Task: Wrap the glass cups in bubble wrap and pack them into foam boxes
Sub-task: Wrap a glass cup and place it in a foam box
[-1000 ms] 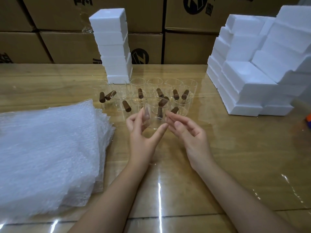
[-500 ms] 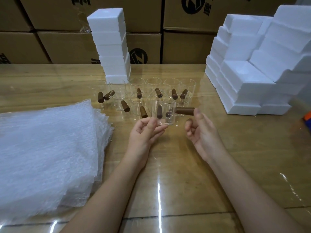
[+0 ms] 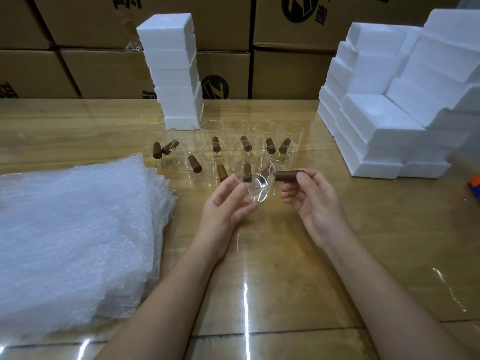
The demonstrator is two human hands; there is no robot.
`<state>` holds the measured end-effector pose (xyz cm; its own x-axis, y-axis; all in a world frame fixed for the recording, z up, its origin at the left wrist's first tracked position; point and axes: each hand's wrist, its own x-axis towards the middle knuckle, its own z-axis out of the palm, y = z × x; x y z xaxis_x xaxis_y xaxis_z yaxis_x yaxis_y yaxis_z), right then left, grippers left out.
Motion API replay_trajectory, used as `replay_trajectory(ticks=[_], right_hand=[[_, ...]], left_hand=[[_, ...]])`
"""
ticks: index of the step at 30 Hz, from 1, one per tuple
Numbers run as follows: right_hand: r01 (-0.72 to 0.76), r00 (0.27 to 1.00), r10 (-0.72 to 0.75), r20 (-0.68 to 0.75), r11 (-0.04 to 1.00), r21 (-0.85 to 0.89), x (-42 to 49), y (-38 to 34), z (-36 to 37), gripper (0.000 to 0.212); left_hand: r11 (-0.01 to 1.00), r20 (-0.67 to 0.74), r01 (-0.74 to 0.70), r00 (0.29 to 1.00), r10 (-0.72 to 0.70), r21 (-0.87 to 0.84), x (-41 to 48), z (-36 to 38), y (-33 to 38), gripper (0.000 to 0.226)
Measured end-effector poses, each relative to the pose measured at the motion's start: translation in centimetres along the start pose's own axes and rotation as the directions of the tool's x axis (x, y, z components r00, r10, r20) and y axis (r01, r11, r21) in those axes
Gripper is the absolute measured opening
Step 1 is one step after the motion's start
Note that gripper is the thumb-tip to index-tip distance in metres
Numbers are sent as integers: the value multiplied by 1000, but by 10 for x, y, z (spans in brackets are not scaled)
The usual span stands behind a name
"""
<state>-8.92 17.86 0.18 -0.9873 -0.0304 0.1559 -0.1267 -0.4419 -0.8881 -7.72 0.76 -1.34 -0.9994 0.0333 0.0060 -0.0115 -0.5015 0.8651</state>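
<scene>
Glossy wood table [image 3: 285, 268], cartons [image 3: 104, 74] stacked behind. Far left is the wrap [image 3: 72, 229], a thick pile of sheets lying flat. Behind centre stands a foam stack [image 3: 174, 71], w/ the spare cups [image 3: 239, 141] grouped in front of it, unwrapped.

L hand [image 3: 226, 206] cradles the cup [image 3: 255, 181] from left and below. Its fingers are loosely curled round the glass and the thumb is on the near side. The cup is off the table and tipped, mouth toward the camera. Its handle [image 3: 288, 175] sticks out right, approx level, so the long axis runs left-right. R hand [image 3: 311, 198] pinches the handle btwn thumb and curled fingers.

Foam boxes [image 3: 389, 113] are banked far right, well apart from the hands.

Key relation: the wrap lies left of the cup, and L hand is the nearer one. Prob. the cup goes left onto a sheet, w/ R hand keeping the handle.
</scene>
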Motion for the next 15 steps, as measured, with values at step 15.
replay_trajectory(ticks=[15], right_hand=[[-211,971,224,83,967,-141,2,3,-8,48]], left_hand=[[994,64,-9,998,16,-111,2,-9,3,59]])
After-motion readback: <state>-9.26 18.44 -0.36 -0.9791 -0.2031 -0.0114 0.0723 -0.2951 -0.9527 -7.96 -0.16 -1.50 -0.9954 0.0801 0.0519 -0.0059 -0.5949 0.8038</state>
